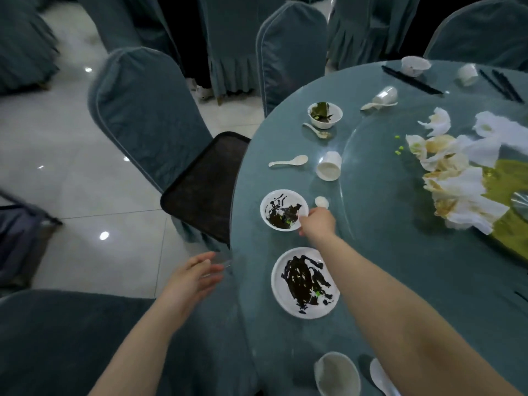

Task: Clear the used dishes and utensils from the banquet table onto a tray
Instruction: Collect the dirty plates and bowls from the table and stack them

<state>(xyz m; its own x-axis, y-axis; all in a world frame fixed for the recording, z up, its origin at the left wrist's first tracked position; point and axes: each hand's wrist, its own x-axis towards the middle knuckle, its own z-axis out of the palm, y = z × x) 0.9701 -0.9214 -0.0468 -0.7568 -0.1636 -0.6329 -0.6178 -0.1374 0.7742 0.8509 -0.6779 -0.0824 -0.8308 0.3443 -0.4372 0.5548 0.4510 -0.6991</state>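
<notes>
gripping bowl (283,210) rim, right hand (315,222) (left hand (190,277) idle).

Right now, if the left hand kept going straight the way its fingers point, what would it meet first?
Probably the near corner of the black tray resting on the chair seat. The left hand is open, fingers aimed up and right toward it, though depth is unclear and the table edge lies close by.

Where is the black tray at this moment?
In the head view, the black tray lies left of the round table, on the seat of a covered chair, beside the dirty bowl.
</notes>
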